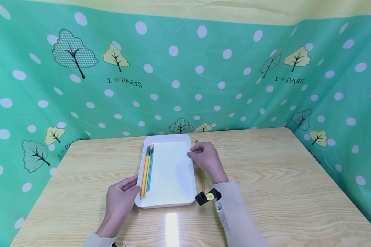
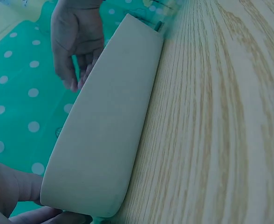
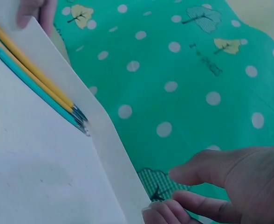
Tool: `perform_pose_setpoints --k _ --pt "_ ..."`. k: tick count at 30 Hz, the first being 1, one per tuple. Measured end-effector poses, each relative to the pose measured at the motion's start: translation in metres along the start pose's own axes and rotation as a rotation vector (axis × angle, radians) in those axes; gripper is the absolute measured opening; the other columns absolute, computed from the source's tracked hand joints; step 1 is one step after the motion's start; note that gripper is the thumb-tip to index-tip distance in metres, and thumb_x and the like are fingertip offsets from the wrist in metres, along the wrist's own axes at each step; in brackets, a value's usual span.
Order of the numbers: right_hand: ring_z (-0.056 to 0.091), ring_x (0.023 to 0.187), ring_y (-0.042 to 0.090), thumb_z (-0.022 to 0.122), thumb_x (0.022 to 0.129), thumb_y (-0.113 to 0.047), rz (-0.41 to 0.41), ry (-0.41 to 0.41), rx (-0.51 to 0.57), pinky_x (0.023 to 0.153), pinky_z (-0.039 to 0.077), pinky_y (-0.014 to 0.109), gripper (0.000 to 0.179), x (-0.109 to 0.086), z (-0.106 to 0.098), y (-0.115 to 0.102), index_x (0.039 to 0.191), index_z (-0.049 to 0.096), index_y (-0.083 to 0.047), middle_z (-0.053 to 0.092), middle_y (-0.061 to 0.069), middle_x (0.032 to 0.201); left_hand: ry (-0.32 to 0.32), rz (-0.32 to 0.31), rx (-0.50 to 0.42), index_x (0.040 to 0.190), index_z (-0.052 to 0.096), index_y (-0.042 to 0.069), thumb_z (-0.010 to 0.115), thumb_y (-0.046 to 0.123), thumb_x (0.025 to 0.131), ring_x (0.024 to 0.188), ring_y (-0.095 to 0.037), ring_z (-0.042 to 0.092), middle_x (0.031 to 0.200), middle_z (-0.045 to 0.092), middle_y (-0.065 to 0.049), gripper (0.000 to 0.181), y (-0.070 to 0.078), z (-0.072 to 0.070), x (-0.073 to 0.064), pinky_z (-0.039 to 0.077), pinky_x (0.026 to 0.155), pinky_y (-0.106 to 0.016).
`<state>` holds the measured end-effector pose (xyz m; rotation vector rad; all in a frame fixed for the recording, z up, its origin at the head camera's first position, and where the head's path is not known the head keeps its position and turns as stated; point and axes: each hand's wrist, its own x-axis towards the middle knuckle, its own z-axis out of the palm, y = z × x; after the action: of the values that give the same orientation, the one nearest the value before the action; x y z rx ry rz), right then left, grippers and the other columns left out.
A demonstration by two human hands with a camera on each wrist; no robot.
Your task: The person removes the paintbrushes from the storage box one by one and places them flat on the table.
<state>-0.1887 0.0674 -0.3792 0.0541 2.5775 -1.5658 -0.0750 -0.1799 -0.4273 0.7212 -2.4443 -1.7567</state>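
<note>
A white tray (image 1: pixel 173 171) lies on the table, with several yellow and teal paintbrushes (image 1: pixel 147 171) along its left inner side, bristles toward the back. My left hand (image 1: pixel 122 197) grips the tray's near left rim, thumb on top. In the left wrist view, its fingers (image 2: pixel 39 217) reach around the tray's wall (image 2: pixel 99 121). Loosely bent, my right hand (image 1: pixel 206 159) hovers by the right rim. The right wrist view shows a gap between its thumb (image 3: pixel 197 170) and fingers, with nothing held. Partly hidden below that hand, a yellow stick (image 1: pixel 202 178) lies beside the tray.
The wooden table (image 1: pixel 259 171) extends to both sides of the tray. Behind it hangs a green dotted curtain (image 1: pixel 185 75) with tree prints, and it also drapes along both sides. A black band (image 1: pixel 208 196) circles the right wrist.
</note>
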Motion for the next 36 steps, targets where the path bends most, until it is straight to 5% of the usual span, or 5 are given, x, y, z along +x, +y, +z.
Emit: perform_pose_setpoints --k 11,21,36 --pt "0.07 0.075 0.015 0.076 0.091 -0.016 -0.09 -0.139 0.067 0.067 0.06 0.028 0.029 -0.018 0.041 -0.019 0.114 0.069 0.0 0.07 0.008 0.098 -0.006 -0.01 -0.012 0.135 0.063 0.003 0.064 0.003 0.092 0.124 -0.034 0.066 0.136 0.065 -0.024 0.043 -0.003 -0.002 -0.002 0.059 0.09 -0.02" --pt "0.067 0.083 0.011 0.075 0.091 -0.011 -0.099 -0.226 0.05 0.071 0.059 0.025 0.019 -0.029 0.077 -0.022 0.108 0.072 -0.004 0.072 0.004 0.095 -0.003 -0.001 -0.019 0.135 0.063 0.001 0.064 0.003 0.092 0.123 -0.035 0.067 0.136 0.064 -0.026 0.043 -0.002 -0.005 -0.002 0.06 0.09 -0.021" --pt "0.07 0.093 0.012 0.073 0.091 -0.007 -0.079 -0.252 -0.004 0.083 0.061 0.029 0.026 -0.036 0.111 -0.009 0.116 0.07 -0.001 0.073 0.006 0.103 -0.023 0.028 -0.036 0.134 0.063 0.0 0.064 0.0 0.092 0.124 -0.036 0.066 0.135 0.065 -0.025 0.043 0.002 -0.001 -0.003 0.058 0.093 -0.022"
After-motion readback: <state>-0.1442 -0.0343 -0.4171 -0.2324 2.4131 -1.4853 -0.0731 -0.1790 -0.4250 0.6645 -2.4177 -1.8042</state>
